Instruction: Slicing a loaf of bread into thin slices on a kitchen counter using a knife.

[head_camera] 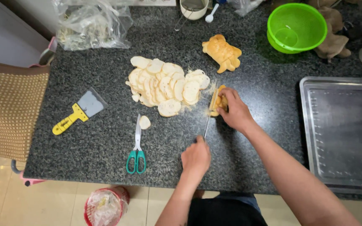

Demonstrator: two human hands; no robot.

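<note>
My left hand [196,158] grips the handle of a thin knife [207,122] whose blade runs up to a small bread loaf end [217,101]. My right hand [235,112] holds that bread end down on the dark granite counter [105,138]. Left of the blade lies a heap of cut bread slices [166,86]. One whole golden bread loaf [222,52] rests farther back.
Green-handled scissors [136,147] and a lone slice [145,122] lie at front left, a yellow-handled scraper [79,110] farther left. A metal baking tray [342,129] sits right, a green colander [295,27] back right, a plastic bag [91,25] back left, a woven chair [9,109] beside the counter.
</note>
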